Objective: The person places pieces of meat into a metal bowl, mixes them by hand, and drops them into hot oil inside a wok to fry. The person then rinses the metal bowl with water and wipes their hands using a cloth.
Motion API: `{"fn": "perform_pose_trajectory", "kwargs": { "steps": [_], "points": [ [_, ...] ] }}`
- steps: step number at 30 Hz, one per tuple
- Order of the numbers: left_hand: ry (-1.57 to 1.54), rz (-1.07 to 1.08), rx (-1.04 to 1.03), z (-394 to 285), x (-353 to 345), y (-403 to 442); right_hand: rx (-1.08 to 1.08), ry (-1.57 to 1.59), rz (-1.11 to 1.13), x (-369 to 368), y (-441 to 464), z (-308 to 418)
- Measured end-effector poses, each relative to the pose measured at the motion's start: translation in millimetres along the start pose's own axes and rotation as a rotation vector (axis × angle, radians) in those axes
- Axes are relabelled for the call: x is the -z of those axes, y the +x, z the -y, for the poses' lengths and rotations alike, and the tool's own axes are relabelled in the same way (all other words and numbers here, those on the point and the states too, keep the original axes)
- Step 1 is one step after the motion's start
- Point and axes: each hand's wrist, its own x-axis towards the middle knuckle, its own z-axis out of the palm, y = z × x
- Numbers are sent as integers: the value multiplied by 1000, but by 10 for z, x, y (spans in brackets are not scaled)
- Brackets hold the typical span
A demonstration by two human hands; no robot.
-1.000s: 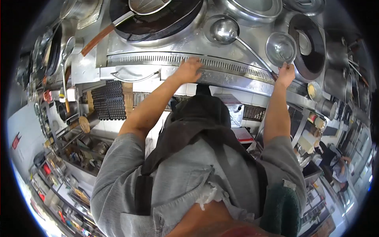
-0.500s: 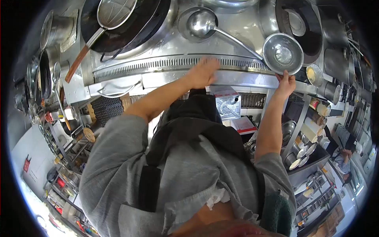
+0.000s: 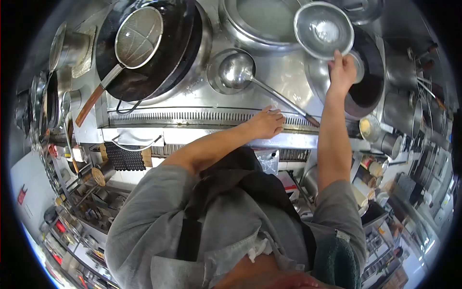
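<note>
My right hand (image 3: 342, 73) grips the near rim of a round metal bowl (image 3: 323, 30), holding it up at the back right. The bowl partly covers a large lidded or filled pot (image 3: 262, 19) and hangs near a dark wok (image 3: 366, 91). My left hand (image 3: 267, 123) is over the slotted strip along the front of the stove, fingers apart and nothing in them. Just beyond it lies a metal ladle (image 3: 237, 71), its bowl in a round dish-like recess and its handle slanting toward the front right.
At left, a wire strainer (image 3: 139, 38) with a wooden handle rests across a large black wok (image 3: 168, 72). A curved metal handle (image 3: 137, 153) juts from the stove front. Pots (image 3: 402, 103) stand at the right, with a small container of yellowish contents (image 3: 369, 127) near them.
My right hand has carried the bowl forward, away from me, toward the back of the stove. My left hand has moved slightly right. The view has shifted, showing more of the back.
</note>
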Motion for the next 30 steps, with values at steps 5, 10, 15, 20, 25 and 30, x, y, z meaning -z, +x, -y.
{"fn": "perform_pose_trajectory", "kwargs": {
  "steps": [5,10,15,20,25,30],
  "points": [
    [-232,-235,152,260,447,-468,501,-694,48,-1090,668,-21],
    [-267,-424,442,380,589,-997,-115,-580,479,-1774,693,-217],
    [-392,-568,566,495,589,-1387,-389,-32,395,-1591,534,-269],
    [-646,-627,764,710,963,-1452,-351,268,376,-1068,184,46],
    [-1299,-664,795,955,1326,-1261,-290,264,381,-693,-592,580],
    [-1584,-612,813,1278,1124,-1200,-229,30,420,-699,-1656,706]
  ]
}}
